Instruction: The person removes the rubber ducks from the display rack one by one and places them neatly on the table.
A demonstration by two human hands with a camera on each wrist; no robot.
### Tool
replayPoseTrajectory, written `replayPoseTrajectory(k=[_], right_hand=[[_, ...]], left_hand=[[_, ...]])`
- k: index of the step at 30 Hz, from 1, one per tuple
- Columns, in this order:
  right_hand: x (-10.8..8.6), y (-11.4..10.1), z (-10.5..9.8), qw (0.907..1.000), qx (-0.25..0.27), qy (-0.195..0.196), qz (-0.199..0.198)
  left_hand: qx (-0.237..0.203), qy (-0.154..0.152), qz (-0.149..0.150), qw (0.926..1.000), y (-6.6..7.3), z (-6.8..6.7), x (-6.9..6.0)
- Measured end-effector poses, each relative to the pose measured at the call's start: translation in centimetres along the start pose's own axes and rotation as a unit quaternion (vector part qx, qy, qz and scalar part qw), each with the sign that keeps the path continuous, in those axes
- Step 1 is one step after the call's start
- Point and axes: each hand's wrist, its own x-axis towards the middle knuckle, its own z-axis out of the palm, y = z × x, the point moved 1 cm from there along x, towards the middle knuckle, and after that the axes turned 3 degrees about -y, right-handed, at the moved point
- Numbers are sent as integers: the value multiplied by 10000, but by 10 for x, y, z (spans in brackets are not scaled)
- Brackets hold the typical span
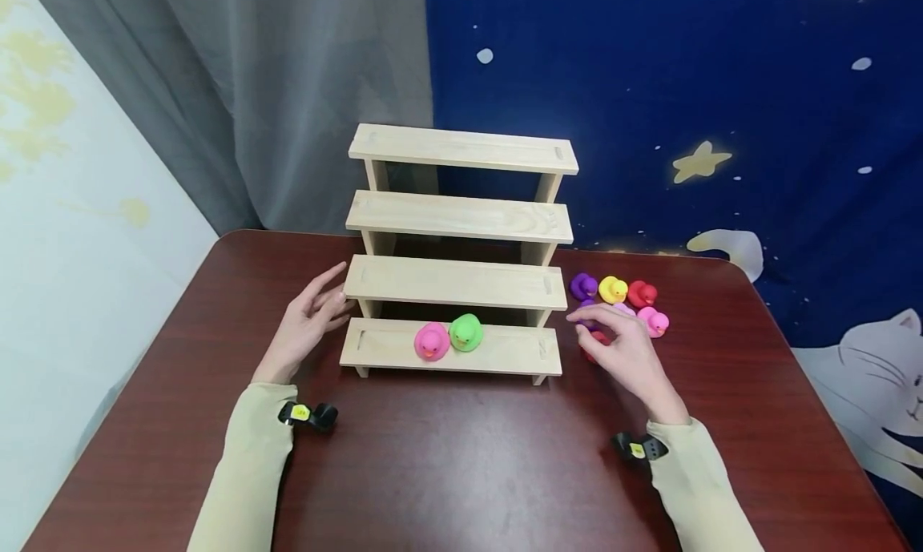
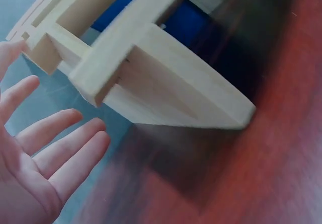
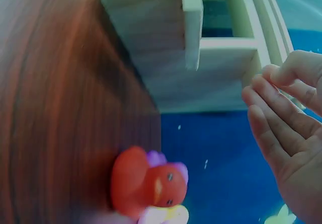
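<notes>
On the lowest step of a four-step wooden shelf (image 1: 454, 281), a pink rubber duck (image 1: 431, 342) and a green rubber duck (image 1: 465, 333) sit side by side. My left hand (image 1: 304, 328) is at the shelf's left side with fingers spread and nothing in them; whether a fingertip touches the wood I cannot tell. My right hand (image 1: 629, 353) hovers by the right end, its fingers slightly bent and empty. Below it a red rubber duck (image 3: 132, 181) stands on the table, partly hidden by the hand in the head view.
Right of the shelf stand more rubber ducks: a purple one (image 1: 583, 286), a yellow one (image 1: 613, 289), another red one (image 1: 642, 294) and a pink one (image 1: 654, 322). The brown table (image 1: 447, 456) ends at a grey curtain (image 1: 317, 95) and a blue starry cloth (image 1: 577, 71).
</notes>
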Motion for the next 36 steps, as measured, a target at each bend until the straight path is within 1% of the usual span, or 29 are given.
replayPoseTrajectory(k=[4,7,10,14,18,21,24,27,31,36], right_hand=[[6,-8,9,9997,205,-96,-126],[8,-13,15,9994,254,-160,-181],[10,-19,19,9992,251,-256,-199],[14,-25,27,9984,328,-405,-241],[21,-28,39,9964,404,-583,-464],[27,-31,48,9938,479,-699,-727],[31,-35,56,9903,536,-874,-933],[34,-38,64,9875,415,-1062,-1088],[36,-41,74,9840,172,-1236,-1274],[36,-45,85,9818,-53,-1291,-1394]], left_hand=[[10,-106,-140,9998,-5,-2,-5],[-15,-190,-253,9995,-9,-3,-10],[-76,-279,-268,9992,-12,-5,-13],[-266,-415,-341,9982,-16,-6,-18],[-461,-548,-438,9965,-21,-6,-25],[-460,-664,-441,9958,-23,-5,-29],[-357,-774,-454,9953,-24,-5,-32],[-291,-882,-460,9946,-25,-6,-35],[-334,-1039,-441,9930,-26,-6,-38],[-335,-1271,-406,9905,-27,-4,-39]])
